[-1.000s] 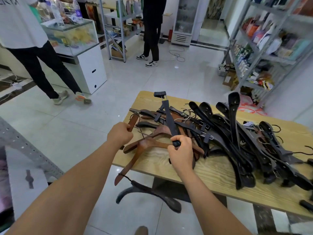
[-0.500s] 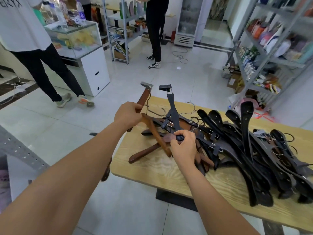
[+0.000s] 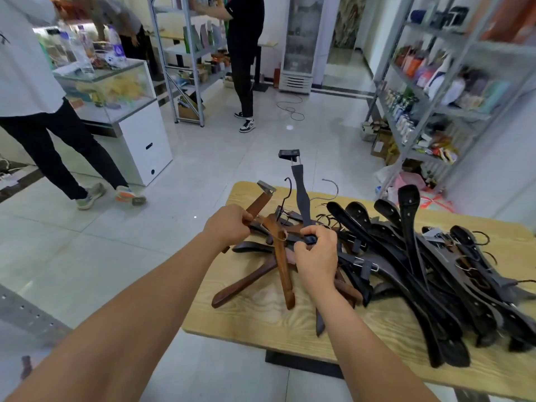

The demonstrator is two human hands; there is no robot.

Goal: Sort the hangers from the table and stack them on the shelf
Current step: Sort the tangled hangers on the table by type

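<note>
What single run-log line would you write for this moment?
left hand: grips brown hanger | right hand: grips black hanger | black hanger pile: on table | stage: separating hangers

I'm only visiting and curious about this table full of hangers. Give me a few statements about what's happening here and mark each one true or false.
1. The left hand grips a brown wooden hanger. True.
2. The right hand lies flat and empty on the table. False: it grips a black hanger that sticks upward.
3. A pile of black hangers covers the table's right part. True.
4. Every hanger on the table is black. False: a loose brown hanger lies there too.
5. Nobody else is in the room. False: a person in black clothes stands at a shelf in the background.
</note>
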